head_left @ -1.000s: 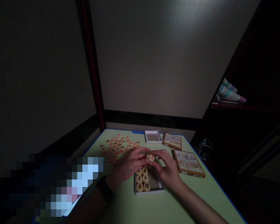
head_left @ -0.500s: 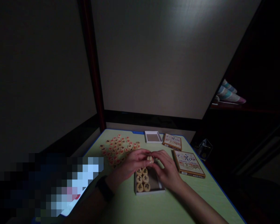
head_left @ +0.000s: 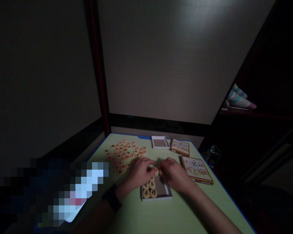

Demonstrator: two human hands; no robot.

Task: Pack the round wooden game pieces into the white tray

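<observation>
A shallow white-rimmed box tray (head_left: 158, 198) lies on the table before me. Round wooden Chinese chess pieces (head_left: 146, 194) with black characters line its left side in two columns. My left hand (head_left: 141, 170) curls over the tray's far left part, fingers bent inward; what they grip is hidden. Between my hands, a red-marked piece (head_left: 156, 171) shows at the tray's far end. My right hand (head_left: 174, 174) is closed at the far right of the tray, with a chess piece (head_left: 160, 172) partly visible at its fingertips.
Loose chess pieces (head_left: 122, 152), red and black, are spread over the green table (head_left: 127, 208) to the left. An open white box tray (head_left: 160, 137) stands at the back. Two printed boxes (head_left: 196, 169) lie at the right. A blurred-out bright patch (head_left: 88, 185) covers the left.
My hands were together over the tray, holding pieces between them. Now they have parted and lowered to its far end, and a red-marked piece shows between them.
</observation>
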